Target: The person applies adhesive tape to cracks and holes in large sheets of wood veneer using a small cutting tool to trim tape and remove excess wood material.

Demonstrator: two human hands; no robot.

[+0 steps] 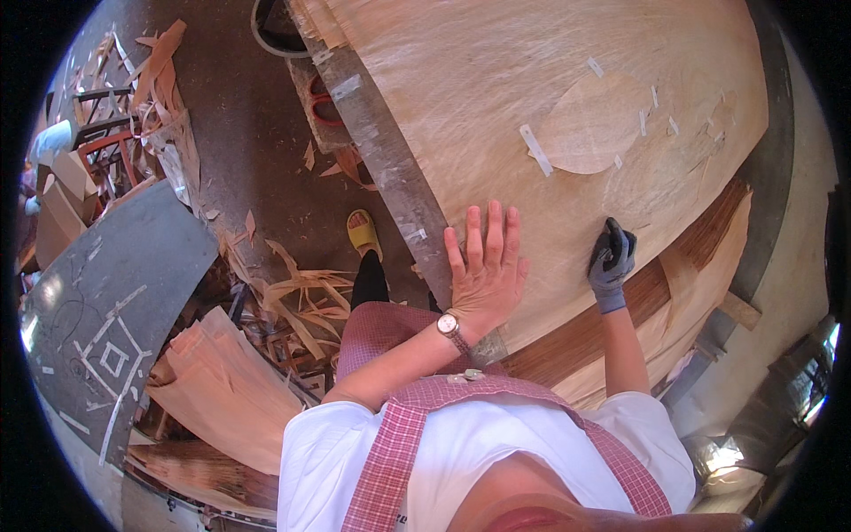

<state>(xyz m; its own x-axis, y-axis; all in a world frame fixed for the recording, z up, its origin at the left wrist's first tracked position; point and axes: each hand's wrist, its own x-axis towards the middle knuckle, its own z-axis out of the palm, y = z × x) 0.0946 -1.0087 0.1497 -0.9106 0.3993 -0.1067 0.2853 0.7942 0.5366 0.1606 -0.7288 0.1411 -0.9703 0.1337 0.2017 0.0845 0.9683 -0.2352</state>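
A large pale wood veneer sheet [443, 97] lies on a dark-edged table [377, 115] before me. My left hand [487, 266], bare and with a watch [448, 324] on its wrist, rests flat on the sheet near its left edge, fingers stretched. In a grey and black glove, my right hand [612, 262] is at the sheet's near right edge, its fingers curled in; whatever they may hold is hidden. Farther off, a rounded veneer patch [589, 129] sits on the sheet, with a longer strip of white tape [535, 151] at its left and several short tape pieces around.
Darker brown veneer [589, 324] shows beneath the near edge of the sheet. On my left stand a dark board [115, 310] with tape strips and a stack of veneer [226, 386]. Veneer scraps [306, 288] litter the floor around my yellow slipper [362, 232].
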